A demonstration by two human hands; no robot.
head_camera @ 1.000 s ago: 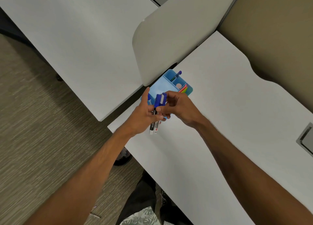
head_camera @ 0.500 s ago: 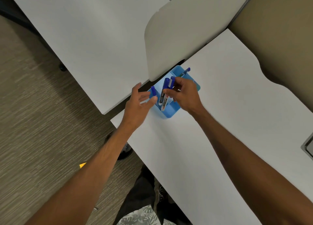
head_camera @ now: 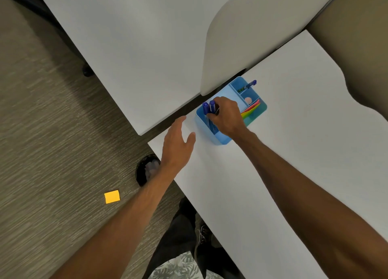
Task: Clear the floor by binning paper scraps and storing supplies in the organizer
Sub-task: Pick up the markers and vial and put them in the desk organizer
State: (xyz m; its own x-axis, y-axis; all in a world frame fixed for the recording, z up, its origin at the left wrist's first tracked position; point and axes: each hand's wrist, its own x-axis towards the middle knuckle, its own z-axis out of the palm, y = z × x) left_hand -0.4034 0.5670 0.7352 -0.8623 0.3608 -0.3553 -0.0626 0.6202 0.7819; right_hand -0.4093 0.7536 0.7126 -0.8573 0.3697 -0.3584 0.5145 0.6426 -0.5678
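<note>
A light blue organizer (head_camera: 222, 140) stands on the white desk (head_camera: 304, 153) near its far left corner. My right hand (head_camera: 227, 117) is over it, closed on two blue-capped markers (head_camera: 209, 107) that stand in its front compartment. My left hand (head_camera: 178, 144) hovers open just left of the organizer, over the desk's corner, holding nothing. Another blue pen (head_camera: 251, 84) sticks out of a back compartment, and coloured paper (head_camera: 251, 110) fills the right one. An orange sticky note (head_camera: 112, 196) lies on the carpet.
A black bin (head_camera: 144, 171) with crumpled paper inside stands on the floor under the desk edge, partly hidden by my left forearm. A second white desk (head_camera: 136, 48) lies to the left, with a pale divider panel (head_camera: 252, 31) between the two. My legs and shoes show below.
My right hand took the two markers from my left and lowered them into the organizer's front compartment. My left hand let go and drew back, fingers spread. The view shifted, revealing the sticky note and bin.
</note>
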